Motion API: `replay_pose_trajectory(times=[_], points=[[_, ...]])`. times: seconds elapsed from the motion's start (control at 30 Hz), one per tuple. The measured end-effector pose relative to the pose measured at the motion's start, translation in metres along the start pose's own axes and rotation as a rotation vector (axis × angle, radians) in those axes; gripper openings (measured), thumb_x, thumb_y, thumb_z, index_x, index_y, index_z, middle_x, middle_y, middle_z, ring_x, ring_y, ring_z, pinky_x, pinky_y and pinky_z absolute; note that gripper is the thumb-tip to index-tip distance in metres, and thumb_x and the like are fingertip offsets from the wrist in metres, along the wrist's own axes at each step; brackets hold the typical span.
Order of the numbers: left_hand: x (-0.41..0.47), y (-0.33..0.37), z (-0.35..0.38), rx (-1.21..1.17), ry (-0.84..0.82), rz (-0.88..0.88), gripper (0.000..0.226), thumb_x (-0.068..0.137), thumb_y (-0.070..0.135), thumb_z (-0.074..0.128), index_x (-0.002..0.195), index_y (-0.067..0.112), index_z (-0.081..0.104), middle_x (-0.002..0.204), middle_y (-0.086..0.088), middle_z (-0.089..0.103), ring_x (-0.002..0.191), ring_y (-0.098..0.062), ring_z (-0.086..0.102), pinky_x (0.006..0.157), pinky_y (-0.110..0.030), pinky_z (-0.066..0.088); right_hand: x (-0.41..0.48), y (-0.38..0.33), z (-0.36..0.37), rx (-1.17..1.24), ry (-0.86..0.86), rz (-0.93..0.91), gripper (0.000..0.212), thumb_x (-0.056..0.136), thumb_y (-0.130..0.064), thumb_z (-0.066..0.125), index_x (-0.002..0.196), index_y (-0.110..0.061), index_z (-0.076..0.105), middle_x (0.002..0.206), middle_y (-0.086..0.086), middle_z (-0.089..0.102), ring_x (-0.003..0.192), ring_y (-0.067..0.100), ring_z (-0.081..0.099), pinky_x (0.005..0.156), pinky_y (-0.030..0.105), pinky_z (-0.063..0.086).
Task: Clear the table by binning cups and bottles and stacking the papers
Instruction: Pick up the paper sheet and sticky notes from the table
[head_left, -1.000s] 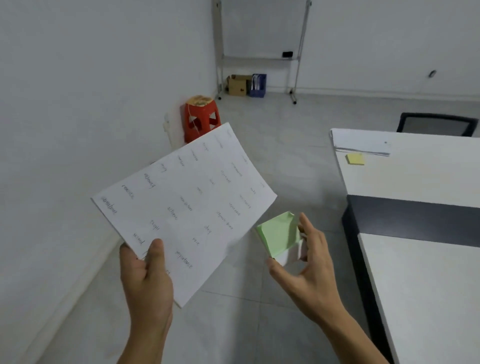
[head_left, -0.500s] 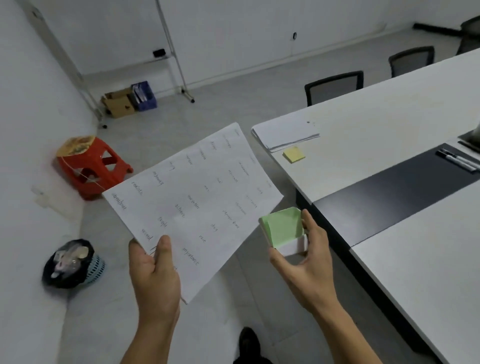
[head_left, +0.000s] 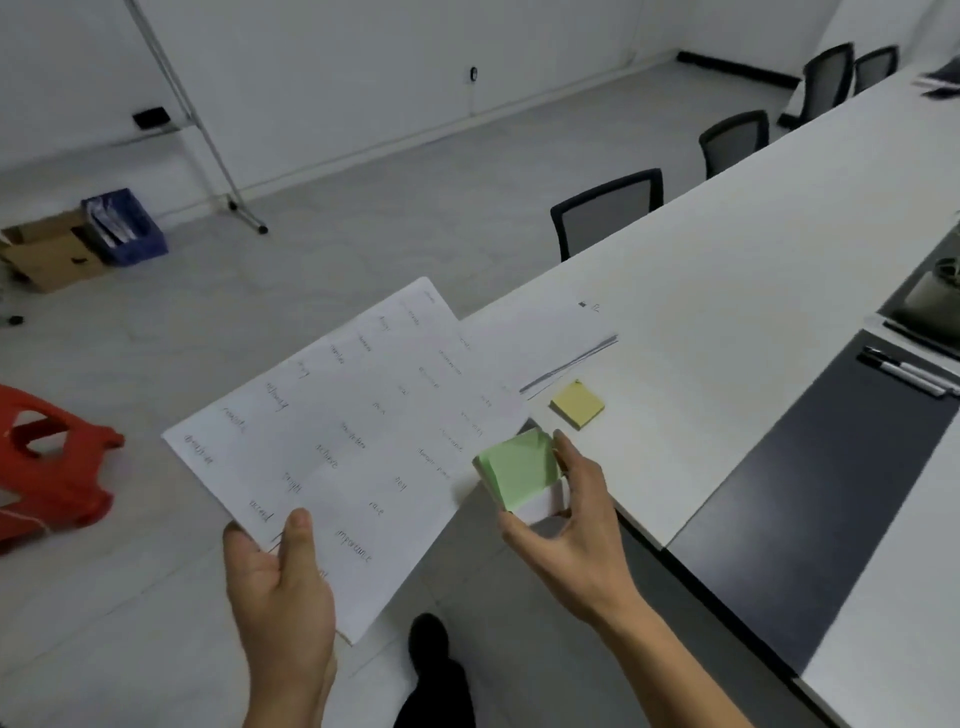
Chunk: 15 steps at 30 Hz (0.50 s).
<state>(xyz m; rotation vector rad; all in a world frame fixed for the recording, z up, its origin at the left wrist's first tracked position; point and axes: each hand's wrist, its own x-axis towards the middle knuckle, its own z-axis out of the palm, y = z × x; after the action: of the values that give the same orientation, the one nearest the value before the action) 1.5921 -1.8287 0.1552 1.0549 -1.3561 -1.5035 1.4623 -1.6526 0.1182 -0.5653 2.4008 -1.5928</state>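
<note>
At the far left edge we see a red plastic stool (head_left: 49, 467) on the floor, and further back a cardboard box (head_left: 49, 257) with a blue crate (head_left: 127, 226) just beside it, near the foot of a metal stand (head_left: 208, 135)

Moving right, our left hand (head_left: 283, 587) holds a printed sheet (head_left: 343, 441) by its near corner, the thumb pressed on top and the fingers hidden underneath, so the grip is clamped on the paper. The sheet is in the air, tilted, with scattered words printed across it, and its far right edge overlaps our view of the bench corner. Below, between the 2 forearms, a dark shoe (head_left: 434, 660) shows on the floor

Our right hand (head_left: 576, 530) comes next, its grip closed around a block of sticky notes (head_left: 519, 470) with a green top face and white sides; the block is held just off the near left corner of the bench (head_left: 753, 270), not resting on it

On the bench, a stack of papers (head_left: 550, 343) lies at the left corner, and a yellow pad of sticky notes (head_left: 577, 404) sits just beside its near edge. Further right a dark strip (head_left: 831, 483) runs across the bench, with 2 markers (head_left: 906, 371) lying on its far end. Beyond the bench's far edge stand several black chairs (head_left: 605, 208)
</note>
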Motion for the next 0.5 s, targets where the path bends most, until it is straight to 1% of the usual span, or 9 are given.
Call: replay_pose_trajectory(times=[0.1,0.13,0.2,0.23,0.27,0.33,0.4,0.47,0.5], points=[[0.071,-0.018,0.050,0.010,-0.123,-0.035,0.021,0.102,0.013,0.049,0.119,0.026,0.053,0.113,0.011,0.068,0.102,-0.007,0.068,0.079,-0.026,0.058,0.052,0.020,0.011,-0.054,0.108,0.116,0.089,0.075,-0.035,0.079,0.149,-0.036,0.030,0.127,-0.023,0.042,0.117,-0.013,0.041,0.088,0.012,0.041],[0.094,-0.019,0.068,0.023,-0.162,-0.045,0.021,0.102,0.013,0.049,0.119,0.025,0.052,0.114,0.012,0.067,0.103,-0.007,0.067,0.083,-0.029,0.057,0.067,0.024,0.012,-0.070,0.140,0.168,0.089,0.074,-0.037,0.079,0.149,-0.036,0.030,0.127,-0.023,0.042,0.117,-0.014,0.042,0.091,0.016,0.044],[0.133,-0.017,0.108,0.049,-0.232,-0.045,0.021,0.102,0.014,0.050,0.120,0.025,0.052,0.115,0.012,0.066,0.105,-0.007,0.066,0.088,-0.033,0.053,0.093,0.029,0.010,-0.086,0.201,0.269,0.094,0.071,-0.045,0.077,0.150,-0.036,0.028,0.125,-0.028,0.041,0.117,-0.008,0.045,0.096,0.031,0.050],[0.150,-0.014,0.129,0.054,-0.272,-0.032,0.022,0.102,0.014,0.050,0.120,0.026,0.051,0.115,0.013,0.065,0.105,-0.007,0.065,0.089,-0.033,0.052,0.105,0.031,0.009,-0.090,0.237,0.303,0.097,0.069,-0.048,0.076,0.151,-0.035,0.027,0.124,-0.031,0.040,0.118,-0.004,0.047,0.096,0.036,0.052],[0.167,-0.011,0.149,0.056,-0.318,-0.024,0.022,0.102,0.014,0.050,0.120,0.026,0.051,0.115,0.013,0.065,0.105,-0.006,0.065,0.090,-0.033,0.052,0.115,0.034,0.008,-0.091,0.276,0.330,0.098,0.068,-0.050,0.075,0.152,-0.034,0.026,0.124,-0.031,0.040,0.118,0.000,0.048,0.094,0.038,0.054],[0.195,-0.007,0.188,0.061,-0.417,-0.021,0.022,0.102,0.013,0.050,0.120,0.024,0.051,0.116,0.012,0.065,0.106,-0.006,0.065,0.091,-0.032,0.052,0.132,0.041,0.009,-0.097,0.357,0.390,0.098,0.070,-0.046,0.076,0.153,-0.031,0.025,0.127,-0.026,0.041,0.118,0.001,0.048,0.094,0.035,0.053],[0.215,-0.006,0.223,0.060,-0.496,-0.020,0.021,0.101,0.012,0.050,0.120,0.023,0.051,0.121,0.006,0.065,0.110,-0.010,0.065,0.094,-0.034,0.053,0.143,0.050,0.012,-0.110,0.429,0.449,0.097,0.073,-0.040,0.077,0.154,-0.030,0.025,0.128,-0.025,0.040,0.120,0.000,0.045,0.097,0.027,0.046],[0.230,-0.009,0.257,0.053,-0.545,-0.022,0.021,0.101,0.012,0.050,0.114,0.028,0.053,0.123,0.005,0.065,0.112,-0.012,0.065,0.094,-0.034,0.053,0.158,0.065,0.016,-0.124,0.476,0.513,0.096,0.074,-0.043,0.075,0.154,-0.030,0.024,0.129,-0.024,0.039,0.123,0.002,0.041,0.099,0.025,0.040],[0.235,-0.012,0.274,0.051,-0.562,-0.022,0.022,0.101,0.012,0.051,0.111,0.032,0.053,0.121,0.007,0.066,0.111,-0.012,0.065,0.092,-0.032,0.054,0.167,0.076,0.019,-0.125,0.489,0.546,0.096,0.073,-0.046,0.073,0.154,-0.030,0.023,0.130,-0.022,0.039,0.125,0.003,0.040,0.100,0.026,0.038]])
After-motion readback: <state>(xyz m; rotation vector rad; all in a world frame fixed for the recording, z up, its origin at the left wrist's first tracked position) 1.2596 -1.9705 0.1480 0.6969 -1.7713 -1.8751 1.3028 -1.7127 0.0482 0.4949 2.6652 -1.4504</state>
